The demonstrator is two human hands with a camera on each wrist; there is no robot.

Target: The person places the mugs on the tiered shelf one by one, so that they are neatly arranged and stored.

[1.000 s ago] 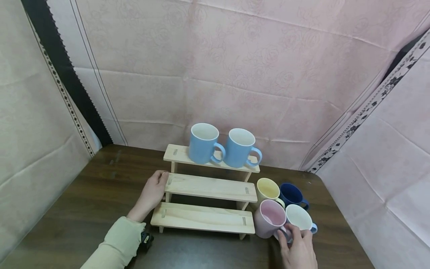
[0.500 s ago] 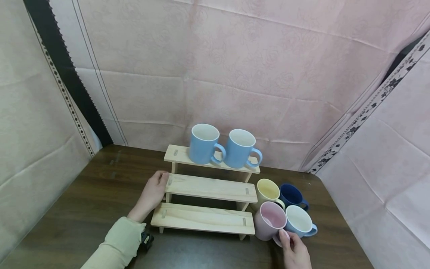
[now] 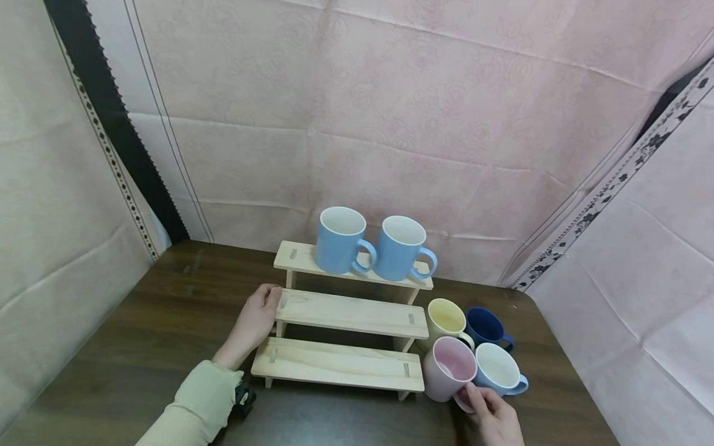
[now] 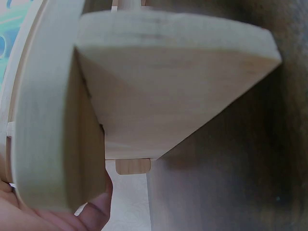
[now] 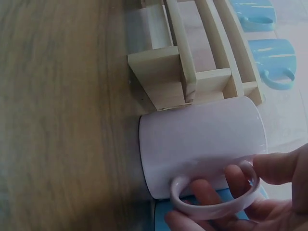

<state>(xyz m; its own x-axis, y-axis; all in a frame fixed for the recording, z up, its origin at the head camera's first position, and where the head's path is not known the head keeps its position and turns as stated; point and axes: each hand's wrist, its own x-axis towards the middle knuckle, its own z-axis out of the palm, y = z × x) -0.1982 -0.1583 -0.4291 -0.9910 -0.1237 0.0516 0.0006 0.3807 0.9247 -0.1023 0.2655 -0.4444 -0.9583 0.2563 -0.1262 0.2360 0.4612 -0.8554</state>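
Note:
In the head view, my left hand (image 3: 253,319) grips the left end of the middle board (image 3: 354,313) of a three-step wooden rack (image 3: 337,365). The left wrist view shows its fingers (image 4: 98,209) curled at the board's end. My right hand (image 3: 495,420) holds the handle of a pink mug (image 3: 437,378), which stands upright at the rack's right front. In the right wrist view, fingers pass through the handle (image 5: 216,209), with the thumb (image 5: 276,167) against its upper part. Two light blue mugs (image 3: 337,248) stand on the top board.
A yellow mug (image 3: 446,317), a dark blue mug (image 3: 485,325) and another light blue mug (image 3: 498,370) crowd around the pink one. The brown table (image 3: 134,347) is bounded by pale cloth (image 3: 390,124) at the back and both sides.
My right hand was over the pink handle and front of the neighbouring light blue mug; it has drawn in and now holds the pink mug's handle. My left hand keeps its place.

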